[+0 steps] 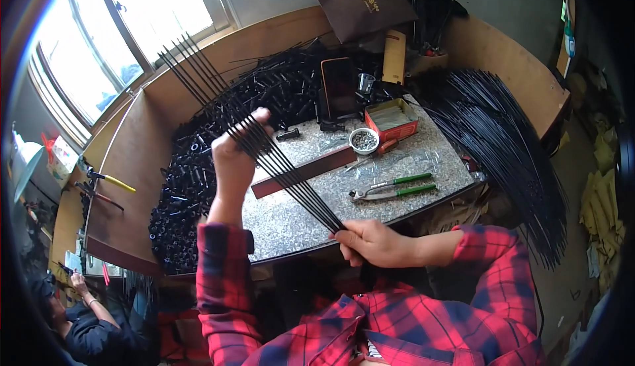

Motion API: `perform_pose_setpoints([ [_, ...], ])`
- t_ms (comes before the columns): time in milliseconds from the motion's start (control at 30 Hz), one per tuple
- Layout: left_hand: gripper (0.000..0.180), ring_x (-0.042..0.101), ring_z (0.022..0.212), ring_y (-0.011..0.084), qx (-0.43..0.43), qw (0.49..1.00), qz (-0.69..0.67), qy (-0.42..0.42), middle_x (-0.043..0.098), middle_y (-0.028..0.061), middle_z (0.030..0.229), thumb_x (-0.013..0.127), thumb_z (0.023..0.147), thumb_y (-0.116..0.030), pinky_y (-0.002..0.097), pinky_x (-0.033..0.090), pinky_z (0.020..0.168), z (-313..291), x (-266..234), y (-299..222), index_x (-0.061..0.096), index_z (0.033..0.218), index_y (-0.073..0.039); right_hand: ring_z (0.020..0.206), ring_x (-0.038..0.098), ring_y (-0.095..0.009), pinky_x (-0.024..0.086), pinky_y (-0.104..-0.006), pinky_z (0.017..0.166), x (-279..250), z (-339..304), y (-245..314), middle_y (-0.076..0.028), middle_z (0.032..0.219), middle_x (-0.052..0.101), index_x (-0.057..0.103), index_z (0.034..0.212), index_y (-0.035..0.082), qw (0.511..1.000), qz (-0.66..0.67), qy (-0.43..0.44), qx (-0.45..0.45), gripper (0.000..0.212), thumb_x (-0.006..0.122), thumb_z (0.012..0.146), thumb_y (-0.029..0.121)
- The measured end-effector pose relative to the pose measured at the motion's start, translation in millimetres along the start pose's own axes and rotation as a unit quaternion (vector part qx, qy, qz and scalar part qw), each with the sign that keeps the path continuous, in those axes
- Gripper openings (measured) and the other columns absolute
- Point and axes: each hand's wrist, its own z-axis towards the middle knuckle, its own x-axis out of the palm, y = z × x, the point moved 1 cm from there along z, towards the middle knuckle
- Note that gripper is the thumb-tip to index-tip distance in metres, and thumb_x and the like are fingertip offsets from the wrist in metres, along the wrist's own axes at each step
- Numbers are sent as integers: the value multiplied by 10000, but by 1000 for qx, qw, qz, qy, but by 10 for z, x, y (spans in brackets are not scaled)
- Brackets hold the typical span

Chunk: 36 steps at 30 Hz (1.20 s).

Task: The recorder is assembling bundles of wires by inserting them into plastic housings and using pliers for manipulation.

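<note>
Over the near edge of the speckled tabletop [278, 227], the right hand [370, 241] was closed in a pinch around the gathered lower ends of several thin black rods [286, 169], which slanted up and leftward, fanning slightly. Farther along, they crossed the left hand [231, 151], its fingers partly curled; how firmly it held them could not be told. Beneath the rods lay a reddish-brown bar [324, 165], with a white cup [364, 141] of small metal pieces near its right end, a red tin [397, 132] just beyond, and green-handled pliers [403, 192] nearer the person. Black parts [185, 214] were heaped to the left and behind, and a dark bundle [509, 147] spread at the right.
</note>
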Motion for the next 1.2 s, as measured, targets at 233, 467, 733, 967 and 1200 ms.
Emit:
perform_pose_setpoints([
  [233,470,576,1162,257,-44,978,-20,205,643,113,1177,688,753,87,364,463,981,-1013,36,4,623,1191,-70,675,637,-173,507,-323,674,246,147,-1333,-95,747,665,610,878,5,994,-77,17,-73,325,488,979,288],
  [467,862,158,1417,405,-56,885,143,439,275,174,1504,807,671,-343,506,215,1123,-1430,19,-244,396,1406,-157,983,617,-353,463,-421,848,221,556,-2593,-193,1024,664,626,1027,0,969,-246,20,-17,331,492,954,293],
  [733,811,213,1409,370,19,858,304,413,255,227,1497,633,816,-456,454,201,1145,-1818,468,-63,323,1409,2,975,601,-392,467,-446,877,-100,322,-2276,-250,1052,636,605,1105,-25,912,-380,149,-32,390,567,868,282],
  [967,786,233,1395,390,9,881,287,376,250,238,1495,736,720,-440,476,229,1130,-1853,484,32,454,1351,-67,970,641,-195,501,-315,841,-997,-404,-36,-136,1066,671,584,1190,-19,961,-220,170,-5,376,593,920,242],
  [1200,915,167,1414,409,-47,874,312,369,199,243,1514,737,691,-501,515,182,1130,-1759,495,-89,361,1423,-102,847,607,-363,485,-438,718,-2675,-781,-52,-168,910,615,628,859,11,651,-626,-428,-27,146,609,826,151],
])
